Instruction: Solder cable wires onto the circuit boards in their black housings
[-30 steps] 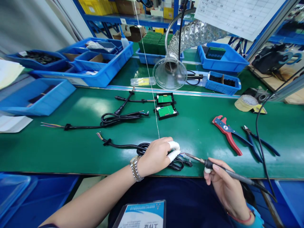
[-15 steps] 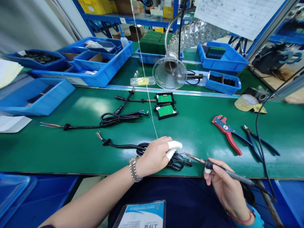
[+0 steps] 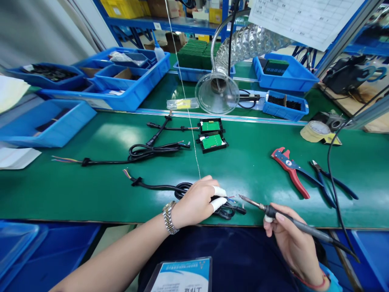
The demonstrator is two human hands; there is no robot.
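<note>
My left hand (image 3: 196, 202), with white finger cots on thumb and forefinger, is closed on a coiled black cable (image 3: 158, 187) near the table's front edge. Thin bare-ended wires (image 3: 231, 197) stick out to the right of its fingertips. A thin silvery solder wire (image 3: 184, 91) hangs from above and runs down to this hand; its lower end is hidden. My right hand (image 3: 293, 239) grips a soldering iron (image 3: 304, 228) like a pen. The iron's tip points left, a short gap away from the wire ends.
A second black cable (image 3: 152, 151) and two green circuit boards in black cases (image 3: 212, 142) lie further back. Red-handled wire strippers (image 3: 293, 174) and blue cutters (image 3: 323, 184) lie right. A clear fume funnel (image 3: 203, 95) and blue bins (image 3: 130, 97) stand behind.
The soldering iron's tip has drawn slightly right, away from the wire ends it was at. My left fingers have shifted a little left, and more of the wires shows.
</note>
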